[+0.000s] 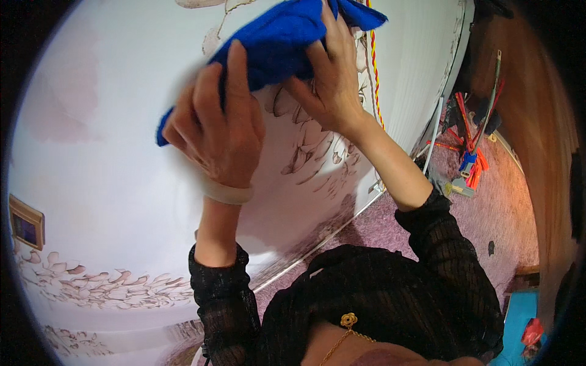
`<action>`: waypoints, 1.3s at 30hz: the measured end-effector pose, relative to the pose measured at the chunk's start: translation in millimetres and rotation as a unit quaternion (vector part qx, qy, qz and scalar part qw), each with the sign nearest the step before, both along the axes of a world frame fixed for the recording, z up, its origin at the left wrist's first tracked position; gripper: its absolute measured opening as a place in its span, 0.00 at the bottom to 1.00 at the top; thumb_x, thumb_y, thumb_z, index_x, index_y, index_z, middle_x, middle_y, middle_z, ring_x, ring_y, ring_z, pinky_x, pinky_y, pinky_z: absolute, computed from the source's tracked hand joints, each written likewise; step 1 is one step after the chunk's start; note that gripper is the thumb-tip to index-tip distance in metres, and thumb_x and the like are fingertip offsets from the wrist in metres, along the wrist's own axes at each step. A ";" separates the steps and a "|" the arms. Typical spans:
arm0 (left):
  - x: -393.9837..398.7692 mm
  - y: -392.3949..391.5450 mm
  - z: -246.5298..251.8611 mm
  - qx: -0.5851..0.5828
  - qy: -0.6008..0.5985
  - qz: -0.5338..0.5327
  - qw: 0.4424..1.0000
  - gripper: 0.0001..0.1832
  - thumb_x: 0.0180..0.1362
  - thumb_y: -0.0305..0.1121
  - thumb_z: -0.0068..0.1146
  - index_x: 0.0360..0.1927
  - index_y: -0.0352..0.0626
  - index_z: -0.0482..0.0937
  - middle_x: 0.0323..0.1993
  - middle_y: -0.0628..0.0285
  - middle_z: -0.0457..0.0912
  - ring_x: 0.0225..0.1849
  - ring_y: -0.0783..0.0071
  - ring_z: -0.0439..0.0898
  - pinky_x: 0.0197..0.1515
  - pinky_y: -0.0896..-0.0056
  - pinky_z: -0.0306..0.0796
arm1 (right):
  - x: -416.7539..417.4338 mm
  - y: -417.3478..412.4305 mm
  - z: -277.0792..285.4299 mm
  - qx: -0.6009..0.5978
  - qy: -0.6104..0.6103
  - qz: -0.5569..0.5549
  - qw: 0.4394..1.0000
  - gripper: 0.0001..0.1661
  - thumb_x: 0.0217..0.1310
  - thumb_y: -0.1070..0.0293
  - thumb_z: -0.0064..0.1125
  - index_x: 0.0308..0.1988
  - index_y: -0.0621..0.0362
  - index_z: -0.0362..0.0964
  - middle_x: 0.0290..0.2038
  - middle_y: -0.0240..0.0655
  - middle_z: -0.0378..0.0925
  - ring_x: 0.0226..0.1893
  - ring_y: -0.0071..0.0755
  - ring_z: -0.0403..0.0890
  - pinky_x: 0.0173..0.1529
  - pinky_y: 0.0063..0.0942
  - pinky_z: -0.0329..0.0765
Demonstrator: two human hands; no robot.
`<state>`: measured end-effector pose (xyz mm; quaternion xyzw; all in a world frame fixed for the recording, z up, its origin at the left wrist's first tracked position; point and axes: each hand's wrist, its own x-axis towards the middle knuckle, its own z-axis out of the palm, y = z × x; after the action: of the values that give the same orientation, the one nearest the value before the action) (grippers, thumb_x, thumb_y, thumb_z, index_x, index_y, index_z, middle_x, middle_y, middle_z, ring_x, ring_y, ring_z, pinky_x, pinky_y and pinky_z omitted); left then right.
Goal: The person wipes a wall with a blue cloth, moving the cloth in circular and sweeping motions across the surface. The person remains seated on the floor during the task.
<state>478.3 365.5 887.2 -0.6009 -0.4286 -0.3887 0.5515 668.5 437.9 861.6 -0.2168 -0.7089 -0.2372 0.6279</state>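
A blue cloth [279,50] is bunched between my two hands at the top of the view, up against the pale wall [114,174] with its floral print. My left hand [219,123], with a pale bangle at the wrist, grips the cloth's left part; a blue corner sticks out past the knuckles. Higher and to the right, my right hand [336,78] holds the other part, with blue fabric showing around its fingers. Some fingertips are hidden in the folds, and the cloth's top edge runs close to the picture's rim.
A red-and-yellow twisted cord [375,73] hangs down the wall by my right hand. A framed wall plate [27,222] sits far left. Red and orange strips [478,171] lie bundled on the pinkish carpet [485,219]. Brown drapery [545,160] lines the right side, above a turquoise surface [522,306].
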 end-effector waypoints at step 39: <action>33.9 11.8 -59.9 0.013 -0.066 -0.053 0.996 0.24 0.50 0.39 0.63 0.54 0.51 0.83 0.54 0.61 0.79 0.55 0.63 0.71 0.58 0.61 0.57 | 25.6 25.8 -44.5 0.019 -0.043 0.008 0.999 0.46 0.58 0.59 0.61 0.72 0.49 0.52 0.74 0.52 0.46 0.69 0.70 0.53 0.70 0.57 0.51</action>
<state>512.2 377.4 827.2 -0.5887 -0.4263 -0.4615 0.5086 694.1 463.8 817.1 -0.1890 -0.7323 -0.2544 0.6028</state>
